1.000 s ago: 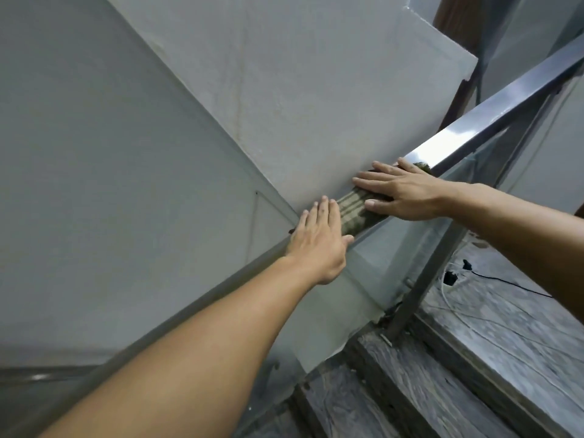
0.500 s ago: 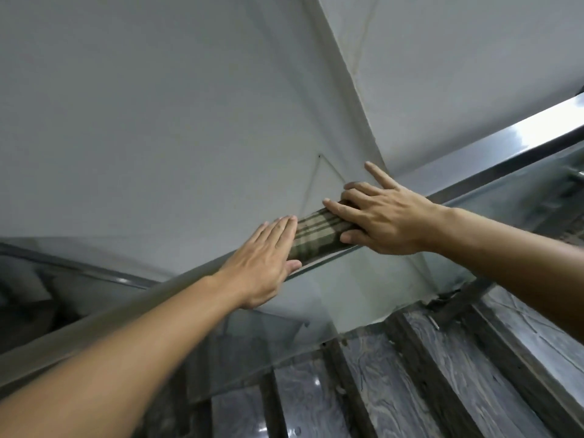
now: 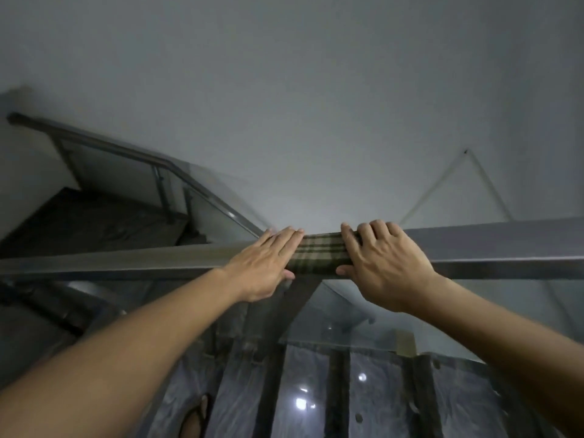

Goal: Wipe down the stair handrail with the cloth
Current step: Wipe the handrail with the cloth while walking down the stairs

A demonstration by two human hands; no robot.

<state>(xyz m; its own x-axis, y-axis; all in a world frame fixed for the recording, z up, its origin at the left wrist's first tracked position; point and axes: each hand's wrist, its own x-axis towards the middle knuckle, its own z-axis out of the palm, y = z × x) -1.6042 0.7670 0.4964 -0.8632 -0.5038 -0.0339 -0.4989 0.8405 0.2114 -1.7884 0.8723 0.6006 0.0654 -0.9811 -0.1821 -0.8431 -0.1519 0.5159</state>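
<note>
Plaid cloth wraps the level, left-right handrail, pressed by flat left hand and curled right hand.

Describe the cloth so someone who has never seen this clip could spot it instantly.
Find the metal handrail crossing the middle of the view. The cloth is draped over its top, pinned between the left hand and the right hand. It is the only plaid thing there, tan with dark green stripes.

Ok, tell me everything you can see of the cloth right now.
The cloth is a green-and-beige plaid fabric wrapped flat over the top and near face of the metal handrail. Only a short band shows between the hands. The left hand presses flat on its left end; the right hand curls over its right end.
</note>
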